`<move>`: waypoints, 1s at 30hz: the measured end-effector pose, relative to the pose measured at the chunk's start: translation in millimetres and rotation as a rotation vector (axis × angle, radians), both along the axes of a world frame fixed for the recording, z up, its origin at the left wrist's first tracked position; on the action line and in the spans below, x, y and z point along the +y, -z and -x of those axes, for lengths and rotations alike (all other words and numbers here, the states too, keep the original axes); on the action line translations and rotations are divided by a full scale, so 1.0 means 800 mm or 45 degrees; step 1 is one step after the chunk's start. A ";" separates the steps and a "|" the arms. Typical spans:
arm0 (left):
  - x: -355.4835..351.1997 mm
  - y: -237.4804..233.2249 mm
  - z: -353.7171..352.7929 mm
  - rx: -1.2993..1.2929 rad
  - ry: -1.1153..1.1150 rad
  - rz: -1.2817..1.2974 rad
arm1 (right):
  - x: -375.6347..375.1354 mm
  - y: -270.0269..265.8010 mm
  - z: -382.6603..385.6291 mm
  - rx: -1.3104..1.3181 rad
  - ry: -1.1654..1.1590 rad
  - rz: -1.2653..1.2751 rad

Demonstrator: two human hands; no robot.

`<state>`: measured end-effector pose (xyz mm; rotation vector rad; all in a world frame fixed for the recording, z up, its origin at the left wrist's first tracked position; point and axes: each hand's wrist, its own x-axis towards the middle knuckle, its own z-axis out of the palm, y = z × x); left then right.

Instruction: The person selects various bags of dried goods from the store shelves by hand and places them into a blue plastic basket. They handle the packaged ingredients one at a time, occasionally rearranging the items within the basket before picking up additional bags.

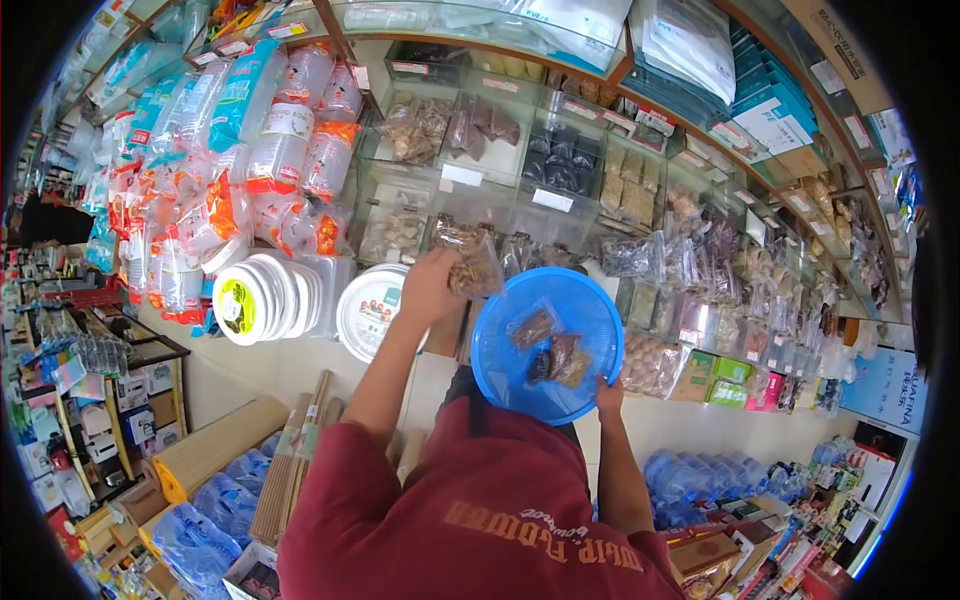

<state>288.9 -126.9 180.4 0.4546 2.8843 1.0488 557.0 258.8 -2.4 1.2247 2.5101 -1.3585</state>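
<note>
My left hand [430, 288] is closed on a clear plastic bag of brown dried food [476, 262], held just off the left rim of a blue plastic basket [494, 345]. With my right hand [608, 396] I grip the basket's right edge, fingers wrapped over it. Inside lie several small packets: a brown packet [533, 327] toward the back, and a dark packet [541, 366] and a tan packet [573, 371] overlapping lower down. The exact food in the bags cannot be made out.
Ahead are glass bins of bagged dried goods [630, 185]. To the left stand stacked white plastic lids [262, 298], a white round tub [372, 312] and wrapped plastic bottles [280, 145]. Rolled mats [225, 445] and blue-wrapped water bottles [195, 545] sit on the floor.
</note>
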 end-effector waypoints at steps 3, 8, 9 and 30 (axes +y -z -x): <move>-0.010 0.053 0.036 -0.098 0.082 -0.122 | 0.009 0.015 -0.012 -0.074 -0.028 0.032; -0.020 0.210 0.059 -0.034 0.126 0.144 | -0.008 -0.012 -0.006 -0.108 0.027 0.052; -0.017 0.213 0.054 0.016 0.114 0.323 | -0.010 -0.016 -0.006 -0.106 0.029 0.050; 0.044 0.247 0.008 -0.230 -0.245 0.299 | -0.010 -0.002 -0.026 -0.035 -0.008 0.046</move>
